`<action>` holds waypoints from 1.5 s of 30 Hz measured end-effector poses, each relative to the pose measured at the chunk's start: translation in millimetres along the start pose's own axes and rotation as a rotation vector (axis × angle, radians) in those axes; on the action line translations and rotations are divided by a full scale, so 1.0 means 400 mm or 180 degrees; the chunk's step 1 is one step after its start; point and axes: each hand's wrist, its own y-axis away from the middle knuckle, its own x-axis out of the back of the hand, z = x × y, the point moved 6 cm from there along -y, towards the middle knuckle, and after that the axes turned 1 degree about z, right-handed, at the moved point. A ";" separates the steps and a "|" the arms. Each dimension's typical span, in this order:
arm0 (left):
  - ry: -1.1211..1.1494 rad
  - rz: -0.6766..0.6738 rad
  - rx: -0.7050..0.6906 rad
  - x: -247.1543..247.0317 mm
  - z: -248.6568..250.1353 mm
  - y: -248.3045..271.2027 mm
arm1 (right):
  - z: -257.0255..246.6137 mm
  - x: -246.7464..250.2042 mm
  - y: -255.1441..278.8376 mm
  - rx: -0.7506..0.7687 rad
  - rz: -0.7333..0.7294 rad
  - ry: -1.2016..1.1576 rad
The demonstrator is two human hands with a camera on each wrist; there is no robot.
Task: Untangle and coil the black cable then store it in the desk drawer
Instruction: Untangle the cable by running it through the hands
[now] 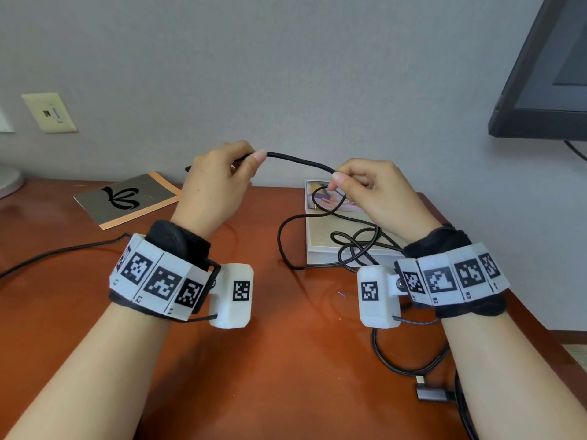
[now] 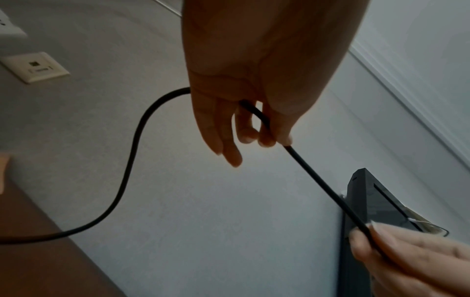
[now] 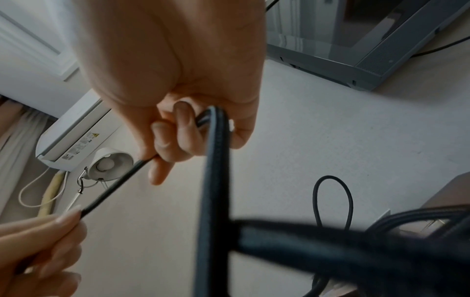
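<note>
1. Presently we find the black cable (image 1: 298,161) raised above the tabletop (image 1: 286,360), one short span drawn nearly straight between the two hands.
2. Our left hand (image 1: 216,182) pinches that span between thumb and fingertips; the left wrist view shows the cable passing on through the curled fingers and trailing away down to the tabletop.
3. Our right hand (image 1: 374,192) pinches the other end of the span the same way, and the right wrist view shows a further strand running through the same grip.
4. Below the right hand, the rest of the cable lies in a loose knot of crossed loops, partly on the pale box (image 1: 324,236) and partly on the tabletop just beside it.
5. We judge the cable light, limp and braided, so it should offer fair friction and bend easily; it sags where unsupported and its loops will snag on one another.
6. We judge the best hold to be a light pinch on a free strand near the knot, feeding slack through without hauling, since pulling could tighten the crossings.
7. A metal plug (image 1: 428,390) lies on the tabletop nearer us than the box; whether it belongs to this cable we cannot tell.
8. Writing: the wristbands (image 1: 158,277) carry square coded markers with small labels, of which R2 and R3 are readable; the booklet (image 1: 127,198), left of the box, bears a brushed black emblem and no legible words.
</note>
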 end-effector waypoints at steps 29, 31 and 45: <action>-0.0033 -0.0257 -0.0193 -0.031 0.034 0.014 | -0.008 -0.018 0.004 0.0026 -0.0136 -0.0003; 0.0010 -0.0175 -0.0093 -0.015 0.018 0.009 | -0.008 -0.013 0.002 0.0033 -0.0119 -0.0041; -0.0069 -0.0281 -0.0242 -0.051 0.047 0.023 | -0.008 -0.024 0.003 0.0049 -0.0119 -0.0011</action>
